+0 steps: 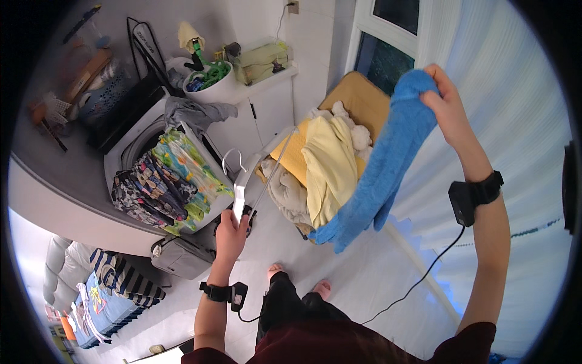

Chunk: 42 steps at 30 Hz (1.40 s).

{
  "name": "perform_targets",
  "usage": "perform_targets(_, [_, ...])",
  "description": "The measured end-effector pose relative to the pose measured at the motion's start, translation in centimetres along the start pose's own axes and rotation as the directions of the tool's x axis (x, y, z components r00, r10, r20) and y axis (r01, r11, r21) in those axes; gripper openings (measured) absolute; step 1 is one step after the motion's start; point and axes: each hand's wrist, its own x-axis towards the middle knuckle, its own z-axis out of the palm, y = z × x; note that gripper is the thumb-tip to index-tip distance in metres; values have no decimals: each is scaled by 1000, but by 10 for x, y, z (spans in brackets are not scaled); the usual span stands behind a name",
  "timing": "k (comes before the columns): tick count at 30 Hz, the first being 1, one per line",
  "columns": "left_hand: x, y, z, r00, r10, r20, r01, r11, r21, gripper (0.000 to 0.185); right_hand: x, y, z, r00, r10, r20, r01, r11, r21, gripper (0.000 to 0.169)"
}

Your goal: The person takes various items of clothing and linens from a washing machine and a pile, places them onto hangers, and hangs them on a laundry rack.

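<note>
My left hand [232, 234] is closed around one end of a white clothes hanger [240, 186], its hook pointing up. Raised at the right, my right hand [441, 100] grips a fluffy blue garment [386, 154] by its upper end. The garment hangs down in a long fold, its lower end beside a pale yellow cloth [325, 159]. That cloth lies over a darker yellow cloth [291, 157] on a padded chair or lounger [359, 91], with whitish plush items around it. The hanger is apart from the blue garment.
On the left, patterned clothes [150, 191] and a grey cloth [193, 113] drape over an open washing machine [111, 166]. A white basin [213, 88] and a small tank [263, 61] stand on a cabinet. Sheer curtains [495, 113] hang at the right; a grey case [182, 257] stands lower left.
</note>
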Motion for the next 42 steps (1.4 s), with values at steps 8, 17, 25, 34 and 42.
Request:
perform_targets(8, [30,-7,2,996,-56,-75,45,990,-133,28,79,16,-5,963,-56,-265,142,938,317,29])
perform_targets(17, [118,-34,63,994,-99,53,102,994,-49,31,-72,344,68,800,587,124,-438,712,-549,29])
perform_targets(25, [142,-48,102,967,-234,104,234,972,17,32,-116,419,204,760,617,207,-428,713,-555,49])
perform_targets(34, [131,-89,152,944,-279,179,308,937,-164,33,-42,453,317,810,586,-8,-459,627,-630,65])
perform_targets(42, [131,-56,148,924,-339,178,372,906,-202,38,-45,426,251,911,379,162,-285,863,-416,31])
